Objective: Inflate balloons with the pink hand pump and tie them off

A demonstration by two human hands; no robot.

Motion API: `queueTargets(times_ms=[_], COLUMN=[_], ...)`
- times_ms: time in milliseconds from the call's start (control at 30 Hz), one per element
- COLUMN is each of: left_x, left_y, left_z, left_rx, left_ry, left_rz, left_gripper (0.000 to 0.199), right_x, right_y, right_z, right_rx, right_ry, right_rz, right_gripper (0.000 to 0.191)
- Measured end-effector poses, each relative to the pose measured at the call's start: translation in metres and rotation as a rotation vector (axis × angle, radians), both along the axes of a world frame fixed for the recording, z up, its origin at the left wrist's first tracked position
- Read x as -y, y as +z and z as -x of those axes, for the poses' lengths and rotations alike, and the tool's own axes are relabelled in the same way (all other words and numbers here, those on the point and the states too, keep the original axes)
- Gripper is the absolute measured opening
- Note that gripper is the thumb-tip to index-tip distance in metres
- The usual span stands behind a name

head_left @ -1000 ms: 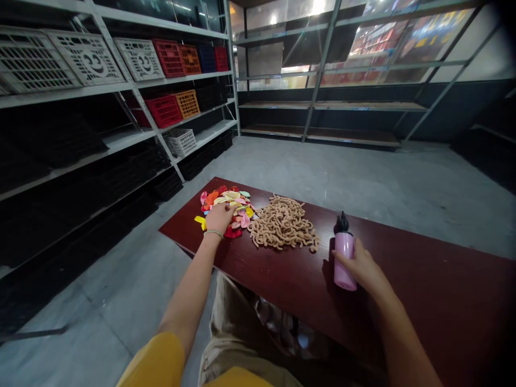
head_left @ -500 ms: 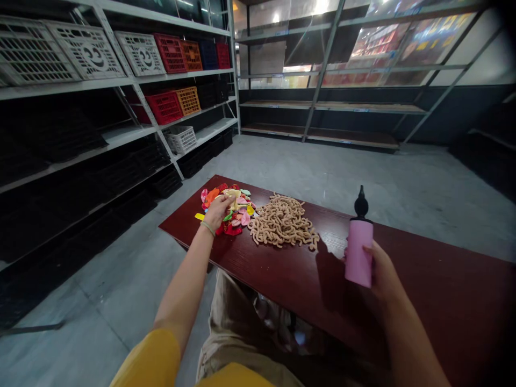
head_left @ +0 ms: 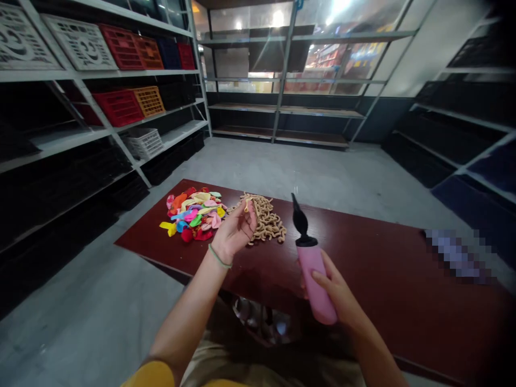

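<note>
My right hand [head_left: 332,285] is wrapped round a pink balloon hand pump [head_left: 316,282], its black nozzle pointing up and slightly left. Raised above the table, my left hand [head_left: 236,231] pinches a small pale yellow balloon [head_left: 248,205] at its fingertips; most of that balloon is hidden by the fingers. A spread of limp balloons in many colours [head_left: 195,217] lies to the left of this hand. Behind it is a heap of tan, curled, worm-like pieces [head_left: 268,217], partly covered by the hand.
The dark red wooden table [head_left: 374,279] runs across in front of me. A blurred-out purple item [head_left: 455,255] lies at its right end. Metal shelving with red crates [head_left: 119,106] stands left, more shelves [head_left: 318,110] at the back, and dark crates [head_left: 463,140] on the right.
My left hand has left the balloon pile, moving right with a pale yellow balloon. My right hand has brought the pump closer to it, tilting it left. The view has turned right.
</note>
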State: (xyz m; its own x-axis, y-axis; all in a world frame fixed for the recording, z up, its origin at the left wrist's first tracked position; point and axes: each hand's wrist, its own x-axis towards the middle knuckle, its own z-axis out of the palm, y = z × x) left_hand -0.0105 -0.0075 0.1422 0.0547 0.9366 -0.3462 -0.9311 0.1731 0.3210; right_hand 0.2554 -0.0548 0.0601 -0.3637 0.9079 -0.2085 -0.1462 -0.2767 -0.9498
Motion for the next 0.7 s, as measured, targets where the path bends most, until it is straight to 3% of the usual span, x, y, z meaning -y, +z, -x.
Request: queueTargets(times_ms=[100, 267, 400, 533, 700], left_x=[-0.021, -0.060, -0.077, -0.086, -0.086], left_y=[-0.009, -0.024, -0.039, -0.055, -0.071], left_z=[-0.016, -0.026, -0.025, -0.016, -0.010], left_rx=[0.109, 0.204, 0.182, 0.051, -0.072], left_ry=[-0.012, 0.100, 0.177, 0.260, 0.265], left_rz=[-0.018, -0.085, -0.104, -0.131, -0.197], left_gripper=[0.018, 0.020, 0.016, 0.012, 0.014], right_x=[-0.010, -0.054, -0.085, -0.102, -0.101], right_y=[-0.001, 0.013, 0.014, -0.005, -0.029], right_z=[-0.005, -0.009, -0.004, 0.004, 0.006], right_rx=[0.204, 0.777, 1.053, 1.138, 1.181], right_ry=[0.032, -0.024, -0.048, -0.094, -0.110], right_rz=[-0.136, -0.774, -1.119, -1.230, -1.272], right_gripper=[0.073, 0.074, 0.071, 0.069, 0.065])
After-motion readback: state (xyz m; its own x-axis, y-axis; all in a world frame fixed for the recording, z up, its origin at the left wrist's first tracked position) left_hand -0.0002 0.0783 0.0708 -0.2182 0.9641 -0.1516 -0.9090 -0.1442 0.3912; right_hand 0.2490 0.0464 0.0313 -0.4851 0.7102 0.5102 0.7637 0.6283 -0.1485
